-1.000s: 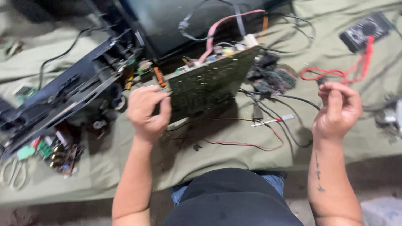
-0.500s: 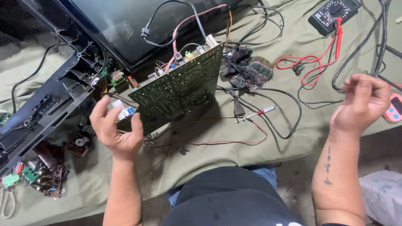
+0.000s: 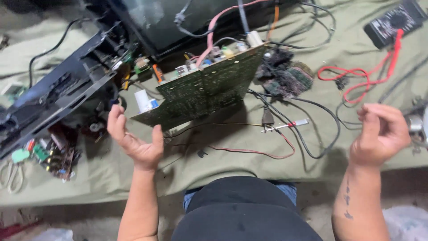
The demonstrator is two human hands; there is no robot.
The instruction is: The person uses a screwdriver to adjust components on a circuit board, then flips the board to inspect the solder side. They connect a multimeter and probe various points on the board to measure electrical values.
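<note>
A green circuit board stands tilted on its edge in the middle of an olive cloth, wires running from its top into a dark screen housing. My left hand hovers palm up just below the board's lower left corner, fingers spread, holding nothing. My right hand is raised at the right, palm toward me, fingers loosely curled and empty. A probe with a red lead lies between the hands on the cloth.
A black plastic frame lies at the left with small boards and parts below it. A black multimeter with red leads sits at the top right. A dark rag lies behind the board. Scissors at far left.
My left hand has let go of the board's lower left edge and turned palm up. My right hand has stayed raised and empty. The view has shifted slightly.
</note>
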